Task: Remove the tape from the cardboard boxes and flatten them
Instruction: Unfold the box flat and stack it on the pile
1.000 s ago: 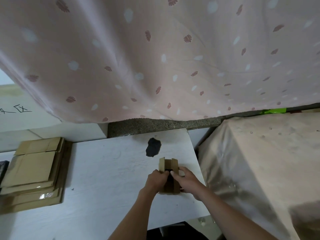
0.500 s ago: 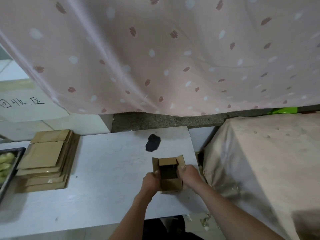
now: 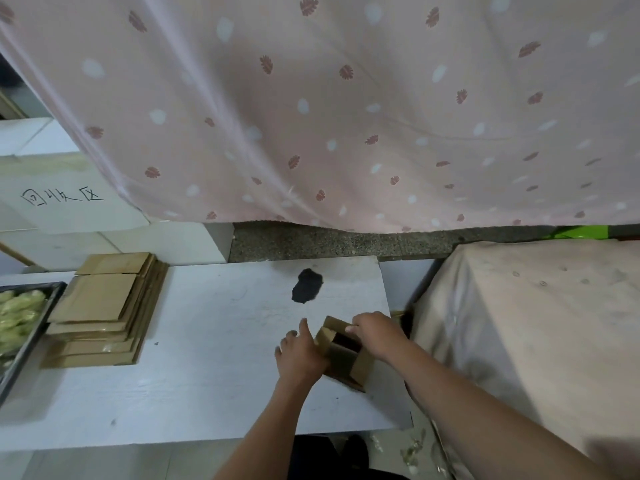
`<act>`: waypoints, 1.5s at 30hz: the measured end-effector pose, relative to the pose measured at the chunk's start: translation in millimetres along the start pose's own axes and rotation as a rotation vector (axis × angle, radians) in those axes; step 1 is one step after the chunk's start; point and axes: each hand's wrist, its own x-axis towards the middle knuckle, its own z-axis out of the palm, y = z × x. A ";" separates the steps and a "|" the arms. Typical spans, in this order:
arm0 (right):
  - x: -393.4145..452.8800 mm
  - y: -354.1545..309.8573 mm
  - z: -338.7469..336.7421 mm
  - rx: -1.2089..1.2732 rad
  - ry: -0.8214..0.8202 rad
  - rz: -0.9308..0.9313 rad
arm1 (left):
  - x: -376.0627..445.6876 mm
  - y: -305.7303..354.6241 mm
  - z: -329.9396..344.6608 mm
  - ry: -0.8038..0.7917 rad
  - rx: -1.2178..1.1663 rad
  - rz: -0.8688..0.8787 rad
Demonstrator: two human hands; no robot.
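A small brown cardboard box (image 3: 346,362) stands tilted on the white table (image 3: 207,375) near its right edge, with its top flaps open and a dark inside showing. My left hand (image 3: 299,355) presses flat against the box's left side with the fingers spread. My right hand (image 3: 375,332) reaches over the top and curls its fingers round the far right flap. A stack of flattened cardboard boxes (image 3: 104,310) lies at the table's left.
A dark tray (image 3: 27,341) with pale green stuff sits at the far left. A black patch (image 3: 306,286) marks the table top. A cloth-covered block (image 3: 536,341) stands close on the right. A pink patterned curtain (image 3: 329,116) hangs behind.
The box has turned and tilted toward the right. My left hand went from gripping its side to pressing flat against it. My right hand moved onto the top flap. The view shifted left, showing the tray.
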 end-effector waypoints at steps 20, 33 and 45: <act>-1.1 24.1 15.9 0.958 -0.023 0.478 | -1.9 15.6 -1.1 -0.218 -0.582 -0.079; 16.3 39.5 -19.9 1.553 0.151 0.593 | 16.8 3.8 -33.8 -0.181 -0.761 0.126; 4.9 28.5 19.4 1.613 0.096 0.770 | 13.6 19.5 1.6 0.045 -1.005 -0.471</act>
